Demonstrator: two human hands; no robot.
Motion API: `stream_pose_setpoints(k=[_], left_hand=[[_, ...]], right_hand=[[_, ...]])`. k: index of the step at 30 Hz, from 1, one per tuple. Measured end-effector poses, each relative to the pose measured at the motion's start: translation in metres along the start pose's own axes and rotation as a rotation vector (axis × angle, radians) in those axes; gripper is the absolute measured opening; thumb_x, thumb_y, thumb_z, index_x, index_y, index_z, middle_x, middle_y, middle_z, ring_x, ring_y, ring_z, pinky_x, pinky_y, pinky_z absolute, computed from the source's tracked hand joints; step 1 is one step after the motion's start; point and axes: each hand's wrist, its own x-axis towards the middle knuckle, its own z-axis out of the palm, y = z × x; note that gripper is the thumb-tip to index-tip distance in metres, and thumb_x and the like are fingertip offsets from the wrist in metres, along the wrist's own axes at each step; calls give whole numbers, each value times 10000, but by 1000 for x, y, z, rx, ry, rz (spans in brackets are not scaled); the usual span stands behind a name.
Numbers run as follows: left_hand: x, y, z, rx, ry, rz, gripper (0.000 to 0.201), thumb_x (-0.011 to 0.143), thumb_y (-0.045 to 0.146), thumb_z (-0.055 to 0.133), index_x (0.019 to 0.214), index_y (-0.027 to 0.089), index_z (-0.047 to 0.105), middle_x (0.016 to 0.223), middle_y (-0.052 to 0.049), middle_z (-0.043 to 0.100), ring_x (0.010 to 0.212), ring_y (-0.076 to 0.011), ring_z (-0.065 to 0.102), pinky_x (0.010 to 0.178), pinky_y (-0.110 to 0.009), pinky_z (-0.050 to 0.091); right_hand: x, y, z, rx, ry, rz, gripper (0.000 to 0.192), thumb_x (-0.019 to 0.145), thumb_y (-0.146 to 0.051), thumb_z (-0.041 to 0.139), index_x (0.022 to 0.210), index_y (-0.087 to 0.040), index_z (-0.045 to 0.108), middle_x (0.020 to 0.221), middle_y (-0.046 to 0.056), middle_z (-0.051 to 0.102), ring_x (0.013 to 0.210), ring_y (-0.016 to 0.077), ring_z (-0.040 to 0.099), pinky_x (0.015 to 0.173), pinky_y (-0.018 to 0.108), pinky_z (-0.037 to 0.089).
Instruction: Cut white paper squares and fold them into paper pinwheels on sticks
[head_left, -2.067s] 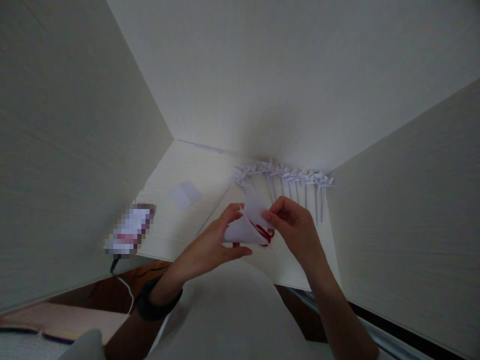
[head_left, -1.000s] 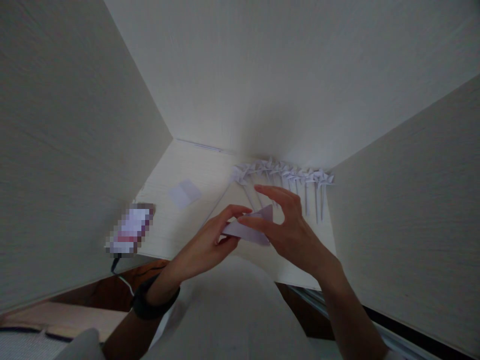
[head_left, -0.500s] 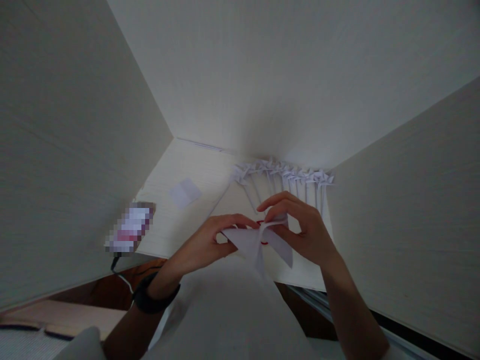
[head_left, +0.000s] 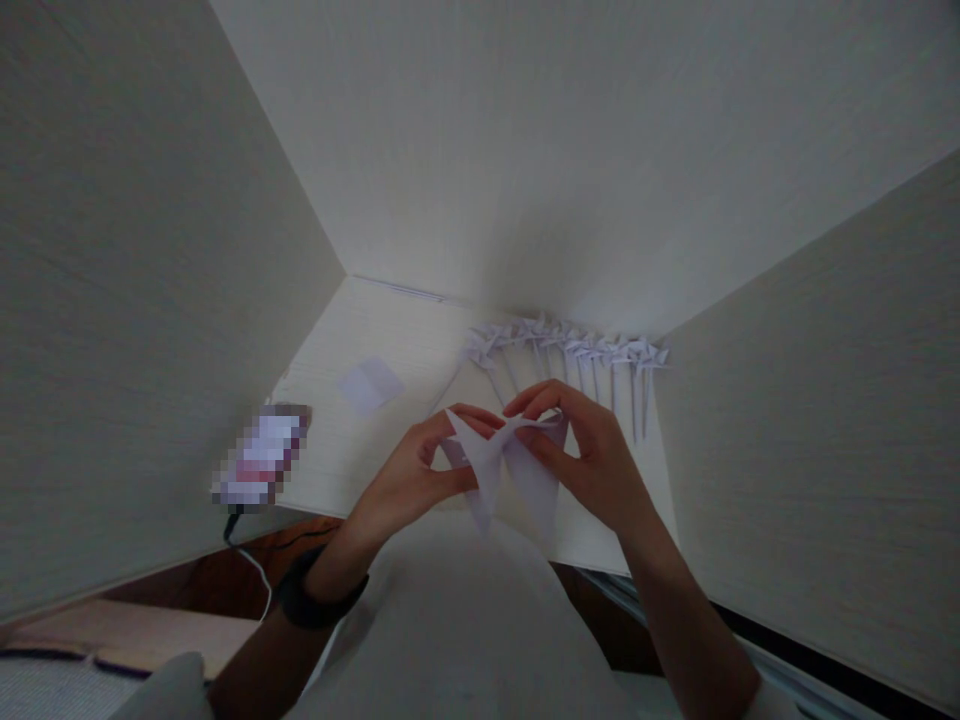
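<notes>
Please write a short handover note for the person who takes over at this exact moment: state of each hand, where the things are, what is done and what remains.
Left hand: grip pinches the left side of the folded white paper piece, above the desk edge.
Right hand: grip pinches its right side; two pointed flaps hang down.
On the pale wooden desk: a row of finished white paper pinwheels on sticks at the back, a small white paper square to the left, a phone on a cable near the left edge.
Done: many pinwheels lie finished.
Left: the held piece is only partly folded and has no stick.

Head camera looks forward and down, close over the desk.
</notes>
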Motion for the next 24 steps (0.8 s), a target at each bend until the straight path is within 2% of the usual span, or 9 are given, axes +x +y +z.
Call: stream_pose_setpoints(k=[3,6,8,10,12,14,19,24], left_hand=[[-1,-2,0,-107,46,-34,425,687,397,747,1062,211,673,1164,-86,655,1088,-285,590,902,-387,462],[-4,0,-2,-309,86,-20,570,738,543,644,1202,213,599,1235,-117,622,1123,-303,579,910,-408,461],[-5,3,-3,-354,97,-45,538,703,446,722,1182,233,604,1180,-93,644,1035,-266,619,857,-366,485],[-5,8,-3,-328,106,-103,504,606,268,817,1078,234,644,1032,-45,679,876,-206,643,753,-295,500],[-5,10,-3,-317,102,-153,465,556,167,836,984,215,660,888,-8,680,757,-163,629,665,-248,488],[-4,10,-4,-336,91,-152,478,533,129,840,966,205,656,828,7,674,716,-147,621,627,-225,478],[-4,6,-7,-374,47,-112,559,577,113,819,1088,242,632,949,-3,681,737,-136,637,622,-206,494],[-6,6,-10,-491,-38,-85,651,537,80,834,1124,250,609,1003,-19,703,785,-153,649,653,-202,504]], right_hand=[[-2,-1,3,-92,49,3,70,846,-182,611,795,-224,586,808,8,647,758,163,609,662,282,457],[-4,0,4,-175,62,-89,67,862,-204,612,802,-227,594,793,8,640,738,159,599,639,279,452],[-5,0,4,-212,64,-144,72,870,-209,608,801,-226,595,794,11,642,745,160,601,644,281,455],[-4,0,4,-247,85,-155,88,869,-200,600,786,-225,587,771,8,638,722,158,600,634,281,455],[-4,0,5,-264,124,-120,96,859,-199,598,770,-227,575,741,0,628,682,153,593,605,276,450],[-5,-1,5,-249,166,-66,91,844,-210,607,765,-229,565,721,-9,619,651,148,581,572,268,439],[-6,1,4,-89,178,37,89,820,-199,615,775,-233,545,718,-25,588,672,139,559,565,247,424],[-8,5,4,81,158,125,88,813,-196,612,802,-246,542,735,-27,566,704,143,554,515,223,399]])
